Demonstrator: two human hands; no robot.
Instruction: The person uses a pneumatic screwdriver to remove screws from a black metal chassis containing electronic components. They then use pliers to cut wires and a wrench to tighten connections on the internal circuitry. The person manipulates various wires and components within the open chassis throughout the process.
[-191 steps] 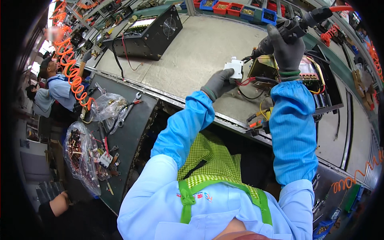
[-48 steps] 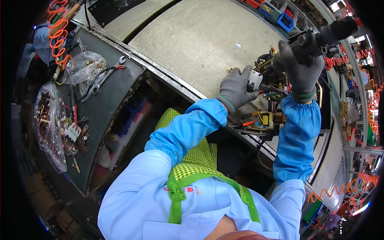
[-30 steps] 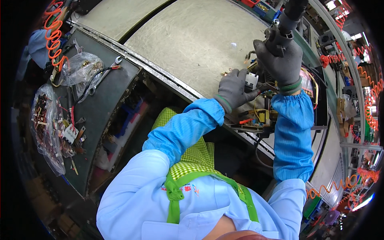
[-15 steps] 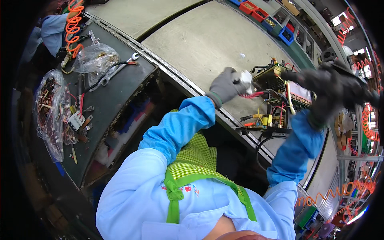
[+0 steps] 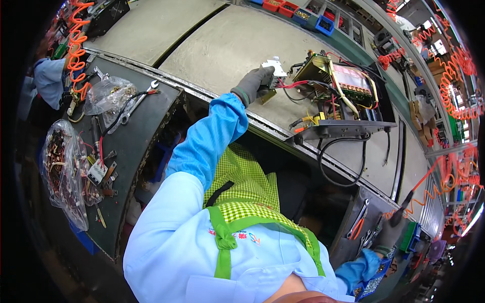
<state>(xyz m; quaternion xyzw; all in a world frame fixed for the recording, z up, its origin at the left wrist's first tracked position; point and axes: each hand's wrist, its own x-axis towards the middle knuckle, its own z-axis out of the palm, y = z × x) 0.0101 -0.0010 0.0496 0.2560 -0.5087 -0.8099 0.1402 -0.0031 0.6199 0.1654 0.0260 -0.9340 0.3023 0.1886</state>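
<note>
We see the grey worktop (image 5: 212, 45) spreading wide beyond our left hand, curved by the lens. Just right of that hand sits the open electronic unit (image 5: 339, 91), a metal chassis with a circuit board, a yellowish transformer block and red, black and yellow wires showing. A black cable (image 5: 348, 161) loops down from its near edge, toward us.

Left of our left arm lies a dark side tray (image 5: 139, 146) carrying a clear plastic bag of parts (image 5: 103, 96), a spanner (image 5: 136, 103) and a second bag of wired parts (image 5: 63, 171) nearer to us.

Our left hand (image 5: 255, 83), in a grey glove, is closed around a small white component (image 5: 274, 68), which it holds against the worktop at the unit's left corner; red wires run from there into the unit.

Our right hand (image 5: 389, 237), also gloved, is low and far to the right, well apart from the unit, gripping the dark handle of a tool (image 5: 404, 209) on an orange coiled hose (image 5: 444, 189), beside a rack of pliers (image 5: 359, 227).
</note>
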